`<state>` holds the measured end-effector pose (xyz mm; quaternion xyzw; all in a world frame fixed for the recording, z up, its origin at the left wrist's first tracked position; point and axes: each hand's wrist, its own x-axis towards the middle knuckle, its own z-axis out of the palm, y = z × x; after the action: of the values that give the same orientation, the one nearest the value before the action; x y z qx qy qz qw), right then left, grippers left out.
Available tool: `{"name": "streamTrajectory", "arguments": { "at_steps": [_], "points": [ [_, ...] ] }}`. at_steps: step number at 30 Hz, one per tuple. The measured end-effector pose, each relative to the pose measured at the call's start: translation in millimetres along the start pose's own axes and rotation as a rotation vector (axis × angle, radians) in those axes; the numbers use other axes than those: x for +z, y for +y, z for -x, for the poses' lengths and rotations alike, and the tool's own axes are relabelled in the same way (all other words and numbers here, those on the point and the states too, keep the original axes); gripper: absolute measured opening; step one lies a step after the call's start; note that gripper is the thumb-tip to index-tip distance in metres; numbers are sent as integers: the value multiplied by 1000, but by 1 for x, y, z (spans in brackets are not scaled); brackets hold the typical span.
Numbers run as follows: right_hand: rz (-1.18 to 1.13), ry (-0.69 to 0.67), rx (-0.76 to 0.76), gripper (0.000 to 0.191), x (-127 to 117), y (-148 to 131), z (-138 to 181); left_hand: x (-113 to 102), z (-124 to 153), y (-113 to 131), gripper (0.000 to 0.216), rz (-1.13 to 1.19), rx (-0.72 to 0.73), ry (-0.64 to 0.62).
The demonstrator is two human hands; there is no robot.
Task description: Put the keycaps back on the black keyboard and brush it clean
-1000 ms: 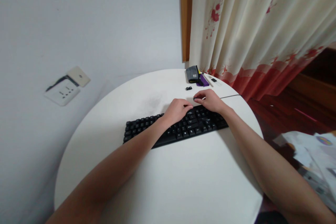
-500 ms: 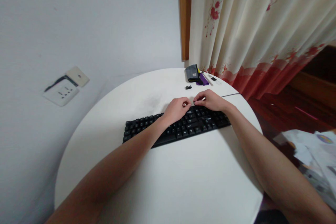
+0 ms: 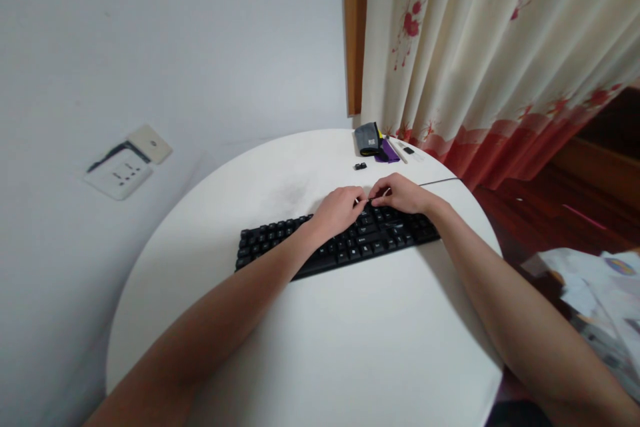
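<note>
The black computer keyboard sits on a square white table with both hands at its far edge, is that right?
Not quite. The head view shows a round white table, not a square one. The black computer keyboard does lie on it, with the left hand and right hand together at its far edge.

A round white table [image 3: 350,347] stands against a pale wall [image 3: 175,47]. On that wall, low at the left, sit 2 white plates: a socket [image 3: 119,173] and, just above it, a smaller switch plate [image 3: 150,144]. At the table's far edge lie a folded grey cloth [image 3: 367,139], a purple item [image 3: 389,152] touching it, and 1 small black piece [image 3: 361,165] near them. A cream curtain [image 3: 490,60] with red flowers hangs beside a wooden frame [image 3: 355,27]. Papers [image 3: 595,293] lie on the floor at the right.
</note>
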<state>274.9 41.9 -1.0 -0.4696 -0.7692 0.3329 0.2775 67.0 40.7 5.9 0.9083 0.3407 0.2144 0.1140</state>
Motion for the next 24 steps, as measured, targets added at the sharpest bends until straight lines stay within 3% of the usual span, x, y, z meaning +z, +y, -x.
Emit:
{"name": "streamTrajectory", "arguments": {
  "at_steps": [10, 17, 24],
  "points": [
    [-34, -24, 7, 15, 0, 0, 1, -4, 5, 9, 26, -141, 36, -56],
    [-39, -30, 12, 15, 0, 0, 1, -10, 3, 12, 36, -100, -8, -82],
    [-37, -38, 13, 14, 0, -1, 0, -1, 6, 10, 32, -126, 48, -12]
  ]
}}
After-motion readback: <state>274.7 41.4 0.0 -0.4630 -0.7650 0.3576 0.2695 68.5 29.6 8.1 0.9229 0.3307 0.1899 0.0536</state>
